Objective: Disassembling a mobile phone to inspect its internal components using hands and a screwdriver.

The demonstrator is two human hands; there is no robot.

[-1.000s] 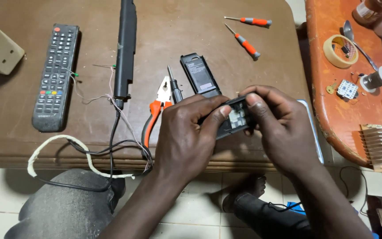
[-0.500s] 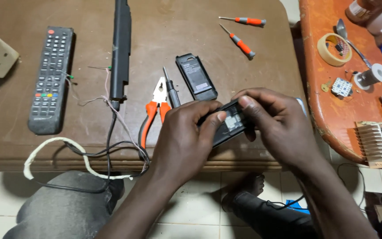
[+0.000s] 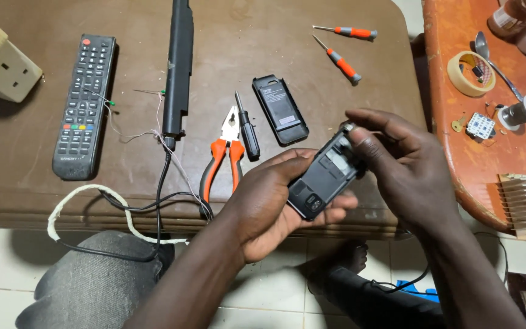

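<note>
Brown table [image 3: 44, 201], pliers [image 3: 226, 143] and back cover [image 3: 279, 109] beyond both hands' grip on the opened phone [image 3: 324, 176].

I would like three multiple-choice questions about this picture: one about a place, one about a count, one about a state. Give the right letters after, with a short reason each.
1. Where does the remote control lie?
A. on the left part of the brown table
B. on the floor
C. on the orange table

2. How many orange-handled screwdrivers lie at the far side of the brown table?
A. one
B. two
C. four

3. How is the small phone in the hands?
A. closed, screen up
B. back cover off
C. wrapped in tape

Answers:
1 A, it lies left of the long black bar.
2 B, one lies above the other.
3 B, the left hand and right hand hold it open-backed; the back cover lies on the table.
</note>
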